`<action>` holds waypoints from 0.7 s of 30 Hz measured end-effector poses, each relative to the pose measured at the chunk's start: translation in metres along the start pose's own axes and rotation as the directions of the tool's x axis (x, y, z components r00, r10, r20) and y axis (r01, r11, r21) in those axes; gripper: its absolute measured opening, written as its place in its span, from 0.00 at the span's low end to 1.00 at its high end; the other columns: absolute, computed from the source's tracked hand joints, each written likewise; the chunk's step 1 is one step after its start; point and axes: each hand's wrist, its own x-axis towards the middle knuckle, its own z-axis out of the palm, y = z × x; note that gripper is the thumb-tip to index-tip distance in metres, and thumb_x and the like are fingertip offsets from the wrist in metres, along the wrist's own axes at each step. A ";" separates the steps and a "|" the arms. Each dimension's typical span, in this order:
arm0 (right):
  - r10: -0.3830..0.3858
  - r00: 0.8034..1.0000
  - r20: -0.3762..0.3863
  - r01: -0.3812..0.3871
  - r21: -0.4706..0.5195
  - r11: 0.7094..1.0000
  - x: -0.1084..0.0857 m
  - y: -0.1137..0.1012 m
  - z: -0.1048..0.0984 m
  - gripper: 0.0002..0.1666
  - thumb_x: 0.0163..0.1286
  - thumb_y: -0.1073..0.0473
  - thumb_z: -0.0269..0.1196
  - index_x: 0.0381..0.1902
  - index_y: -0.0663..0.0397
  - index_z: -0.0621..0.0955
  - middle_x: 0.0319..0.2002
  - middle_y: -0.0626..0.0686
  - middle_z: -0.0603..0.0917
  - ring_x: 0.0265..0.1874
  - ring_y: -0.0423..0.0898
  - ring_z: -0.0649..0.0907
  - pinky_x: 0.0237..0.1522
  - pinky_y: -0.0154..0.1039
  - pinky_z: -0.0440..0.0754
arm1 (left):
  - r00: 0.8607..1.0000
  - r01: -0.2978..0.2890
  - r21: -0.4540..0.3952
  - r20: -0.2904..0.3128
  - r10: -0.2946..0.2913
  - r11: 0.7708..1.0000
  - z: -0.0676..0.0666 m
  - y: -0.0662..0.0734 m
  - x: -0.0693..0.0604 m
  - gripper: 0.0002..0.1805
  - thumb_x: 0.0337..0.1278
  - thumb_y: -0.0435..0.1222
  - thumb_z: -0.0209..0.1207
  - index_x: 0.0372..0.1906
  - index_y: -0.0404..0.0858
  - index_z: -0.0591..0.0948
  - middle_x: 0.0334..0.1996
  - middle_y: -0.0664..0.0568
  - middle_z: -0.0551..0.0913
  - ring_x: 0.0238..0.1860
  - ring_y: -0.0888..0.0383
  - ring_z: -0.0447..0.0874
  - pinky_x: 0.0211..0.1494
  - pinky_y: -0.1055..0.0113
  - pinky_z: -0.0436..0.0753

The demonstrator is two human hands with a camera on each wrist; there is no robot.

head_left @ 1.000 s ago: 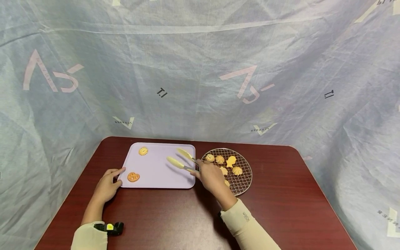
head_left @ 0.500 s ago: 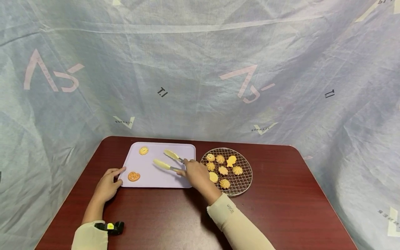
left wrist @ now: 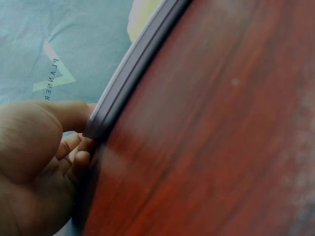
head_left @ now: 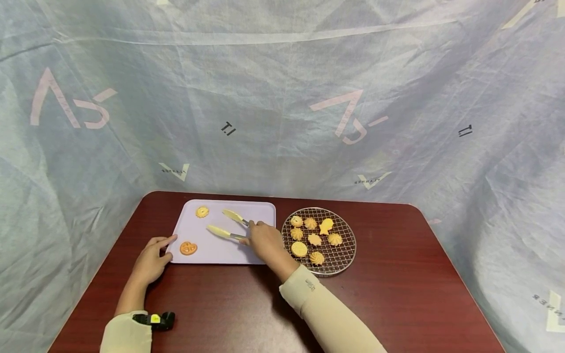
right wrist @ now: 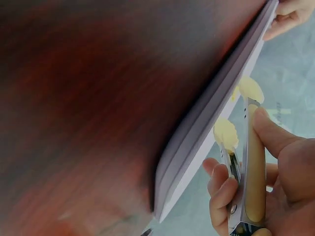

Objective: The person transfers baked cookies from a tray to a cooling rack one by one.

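Note:
My right hand grips a pair of tongs above the lavender tray. The yellow tips of the tongs stand apart, with nothing visible between them. In the right wrist view, thumb and fingers lie on opposite arms of the tongs. My left hand holds the tray's near left corner, thumb and fingers against the rim. On the tray lie a round scalloped cookie at the back left and a brown pretzel-shaped cookie at the front left.
Right of the tray stands a round wire rack with several cookies, among them a fish-shaped cookie and a round flat cookie. Both tray and rack are on a dark red wooden table. A grey printed cloth hangs behind.
My right hand has moved left with the tongs, away from the rack and farther over the tray. It no longer covers the rack's left cookies. The left hand has stayed put.

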 end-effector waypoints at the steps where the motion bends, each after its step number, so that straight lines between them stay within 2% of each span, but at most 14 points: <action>1: 0.011 1.000 0.008 -0.011 0.004 1.000 0.002 -0.003 0.000 0.39 0.63 0.30 0.66 0.61 0.51 0.81 0.42 0.53 0.86 0.33 0.52 0.86 0.32 0.46 0.84 | 1.000 0.000 0.001 0.001 0.000 1.000 0.000 0.000 0.000 0.30 0.63 0.24 0.54 0.71 0.27 0.72 0.61 0.28 0.69 0.56 0.34 0.72 0.57 0.37 0.71; 9: 0.045 0.998 0.039 -0.045 0.006 0.999 0.018 -0.024 0.000 0.40 0.64 0.31 0.65 0.64 0.51 0.80 0.44 0.52 0.86 0.36 0.52 0.86 0.35 0.45 0.83 | 1.000 0.011 0.005 0.013 -0.012 1.000 0.000 -0.001 0.001 0.30 0.63 0.24 0.54 0.72 0.27 0.72 0.62 0.28 0.69 0.58 0.33 0.72 0.59 0.36 0.70; 21: 0.080 0.996 0.032 -0.080 0.009 0.997 0.033 -0.046 0.004 0.34 0.65 0.32 0.65 0.57 0.49 0.82 0.41 0.50 0.85 0.35 0.50 0.86 0.32 0.44 0.83 | 1.000 0.000 0.008 0.002 0.000 1.000 0.001 -0.003 0.001 0.30 0.63 0.24 0.54 0.72 0.27 0.72 0.62 0.28 0.69 0.58 0.33 0.72 0.59 0.37 0.70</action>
